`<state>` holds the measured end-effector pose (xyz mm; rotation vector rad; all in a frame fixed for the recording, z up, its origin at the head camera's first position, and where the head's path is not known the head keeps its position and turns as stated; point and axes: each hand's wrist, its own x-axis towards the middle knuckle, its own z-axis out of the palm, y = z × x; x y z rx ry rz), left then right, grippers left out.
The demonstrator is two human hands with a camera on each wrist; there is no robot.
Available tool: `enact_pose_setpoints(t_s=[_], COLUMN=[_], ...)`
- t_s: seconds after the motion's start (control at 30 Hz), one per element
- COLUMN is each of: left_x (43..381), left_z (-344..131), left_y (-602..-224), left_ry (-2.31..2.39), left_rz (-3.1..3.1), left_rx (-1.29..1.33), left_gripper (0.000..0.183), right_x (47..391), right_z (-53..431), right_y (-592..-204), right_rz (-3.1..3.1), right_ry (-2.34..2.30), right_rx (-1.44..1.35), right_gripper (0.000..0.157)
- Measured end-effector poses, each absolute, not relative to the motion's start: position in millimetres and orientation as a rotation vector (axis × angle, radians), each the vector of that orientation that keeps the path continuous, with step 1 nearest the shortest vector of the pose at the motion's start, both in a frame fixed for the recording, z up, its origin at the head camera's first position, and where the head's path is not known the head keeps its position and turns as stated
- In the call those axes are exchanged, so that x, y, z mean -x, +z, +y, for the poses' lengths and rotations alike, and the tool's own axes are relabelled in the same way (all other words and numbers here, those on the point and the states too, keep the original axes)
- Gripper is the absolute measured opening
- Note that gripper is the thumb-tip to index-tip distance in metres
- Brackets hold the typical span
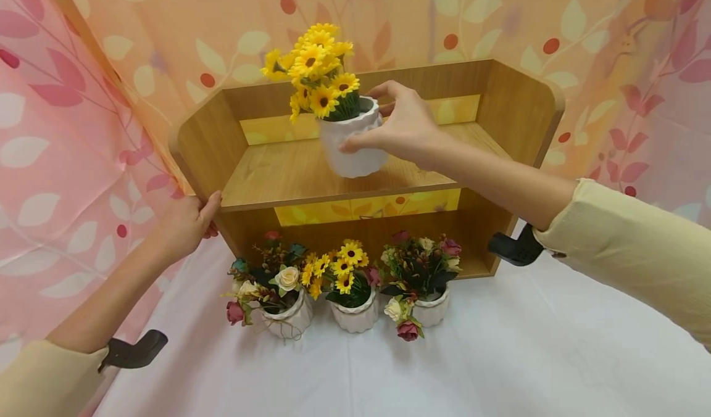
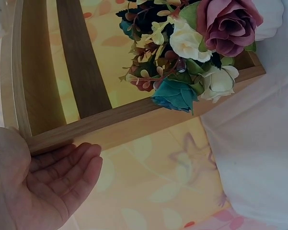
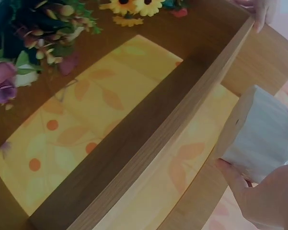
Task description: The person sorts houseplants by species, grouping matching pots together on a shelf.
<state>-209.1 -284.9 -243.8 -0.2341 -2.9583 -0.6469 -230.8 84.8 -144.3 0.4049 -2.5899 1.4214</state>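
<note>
My right hand (image 1: pixel 408 124) grips a ribbed white pot of yellow artificial sunflowers (image 1: pixel 355 152), thumb at the front and fingers round the far side. The pot overlaps the upper board (image 1: pixel 278 173) of a wooden two-tier shelf in the head view. From the right wrist view, the underside and side of the pot (image 3: pixel 261 136) show; its flowers are out of frame. My left hand (image 1: pixel 186 226) holds the left side panel (image 1: pixel 208 142) of the shelf at the upper board's level. In the left wrist view its fingers (image 2: pixel 81 167) lie curled along the panel's outer face.
In front of the lower tier stand a pot of mixed roses (image 1: pixel 286 315), a smaller sunflower pot (image 1: pixel 355 312) and another rose pot (image 1: pixel 433 309). A white cloth (image 1: pixel 344 380) covers the surface under them. Patterned curtains (image 1: pixel 500 16) hang behind the shelf.
</note>
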Motion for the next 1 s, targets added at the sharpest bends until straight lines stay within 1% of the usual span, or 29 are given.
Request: enact_pose_setpoints(t_s=[0.27,0.6,1.0], left_x=[210.0,210.5,211.2], left_z=[-285.0,-286.1,-285.1], left_y=[-244.1,-244.7,-246.6], left_ry=[-0.652,-0.642,-0.64], left_rz=[-2.949,-2.955,-2.938], left_rx=[0.252,0.236,0.255], left_gripper=[0.07,0.069,0.067], right_x=[243.1,256.9,272.1], right_z=[62.0,31.6,-2.9], right_y=[-144.1,-147.3,-158.2], right_rz=[-2.586,-2.562,-2.519], right_ry=[1.398,1.405,1.419], right_rx=[-0.433,-0.454,-0.465], right_gripper=[0.089,0.091,0.081])
